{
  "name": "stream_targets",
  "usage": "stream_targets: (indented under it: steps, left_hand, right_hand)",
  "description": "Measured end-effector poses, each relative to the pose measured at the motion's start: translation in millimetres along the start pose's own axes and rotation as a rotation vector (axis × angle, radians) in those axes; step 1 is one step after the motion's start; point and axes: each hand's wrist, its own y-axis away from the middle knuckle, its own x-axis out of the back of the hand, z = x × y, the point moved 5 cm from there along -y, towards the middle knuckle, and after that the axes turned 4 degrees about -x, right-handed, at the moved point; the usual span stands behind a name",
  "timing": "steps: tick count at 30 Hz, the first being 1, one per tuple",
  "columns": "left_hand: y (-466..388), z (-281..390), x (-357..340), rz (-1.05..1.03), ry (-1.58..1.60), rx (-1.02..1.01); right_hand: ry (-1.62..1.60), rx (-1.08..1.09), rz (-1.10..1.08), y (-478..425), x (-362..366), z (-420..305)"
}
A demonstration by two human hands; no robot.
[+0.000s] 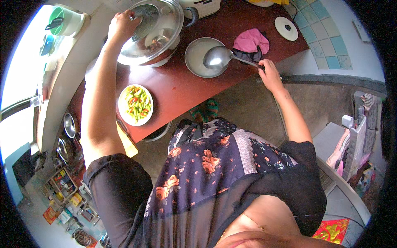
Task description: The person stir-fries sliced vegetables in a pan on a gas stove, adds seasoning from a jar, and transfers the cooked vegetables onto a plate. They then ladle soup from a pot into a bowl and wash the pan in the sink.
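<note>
My left hand (124,24) grips the knob of a large glass lid (155,46) with a metal rim. The lid lies tilted over a wide pan, whose black handle (193,16) sticks out to the right. My right hand (270,74) holds the handle of a large metal ladle (217,57). The bowl of the ladle is over a round metal bowl (198,66) with pale, cloudy contents; whether they touch is not clear. A white plate (120,107) of sliced green and red vegetables (136,104) sits nearer to me on the red-brown counter (176,90).
Right of the metal bowl lies a pink and dark cloth (252,42). A white lid with a black knob (286,28) rests near the tiled wall. A yellow board (127,142) juts past the counter's left end. Green containers (63,21) stand on the window ledge.
</note>
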Motion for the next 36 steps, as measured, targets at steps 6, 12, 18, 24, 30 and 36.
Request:
stream_targets:
  steps: [6, 12, 18, 24, 30, 36]
  left_hand:
    - [1, -25, 33, 0.140, 0.298, 0.147]
    - [49, -53, 57, 0.452, 1.278, 0.417]
    - [103, -84, 15, 0.636, 1.938, 0.560]
    - [145, -31, -2, 0.789, 2.428, 0.458]
    - [175, 13, 22, 0.548, 2.839, -0.274]
    - [240, -9, 3, 0.888, 2.667, 0.183]
  right_hand:
    - [-0.198, -0.216, -0.171, 18, 16, -15]
    - [-0.411, -0.458, -0.361, 35, 22, -29]
    - [-0.739, -0.599, -0.572, 45, 31, -45]
    - [-1.133, -0.637, -0.670, 45, 78, -81]
    - [-0.929, -0.390, -0.615, -28, 115, -150]
    - [-0.532, -0.193, -0.613, -124, 71, -212]
